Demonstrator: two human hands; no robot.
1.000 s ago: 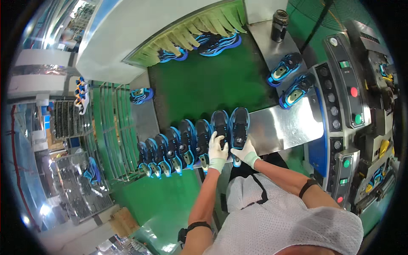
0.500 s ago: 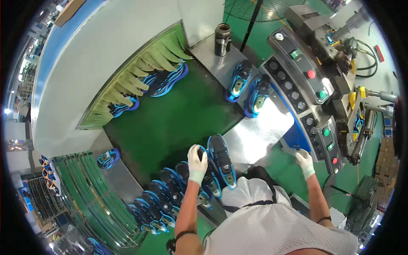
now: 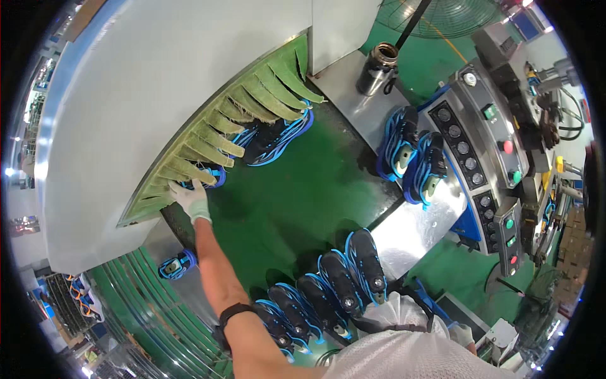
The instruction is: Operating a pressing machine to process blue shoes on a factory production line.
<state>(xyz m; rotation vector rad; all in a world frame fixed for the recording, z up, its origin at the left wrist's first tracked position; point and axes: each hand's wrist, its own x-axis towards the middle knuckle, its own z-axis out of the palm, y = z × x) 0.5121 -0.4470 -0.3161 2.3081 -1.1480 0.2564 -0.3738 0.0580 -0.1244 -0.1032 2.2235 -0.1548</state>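
Note:
My left hand [image 3: 189, 199], in a white glove, reaches to the green strip curtain [image 3: 218, 123]. Its fingers are apart at the lower strips, beside a black and blue shoe [image 3: 216, 177] half covered by them. Whether they touch the shoe I cannot tell. Another black shoe with blue edging [image 3: 271, 142] pokes out from under the curtain farther right. My right hand [image 3: 463, 333] is low at the right beside my body, its fingers hidden. A row of several black and blue shoes [image 3: 338, 278] stands along the near side of the green surface [image 3: 284, 196].
Two shoes [image 3: 413, 151] stand on the metal ledge at right, near a steel flask [image 3: 379, 69]. A control panel [image 3: 486, 126] with dials and coloured buttons lies beyond. One shoe [image 3: 177, 264] sits on the left ledge, beside a metal rod rack [image 3: 136, 303].
My left hand has gone from the shoe row to the curtain at far left. My right hand has dropped from the control panel to my side. The whole view has shifted.

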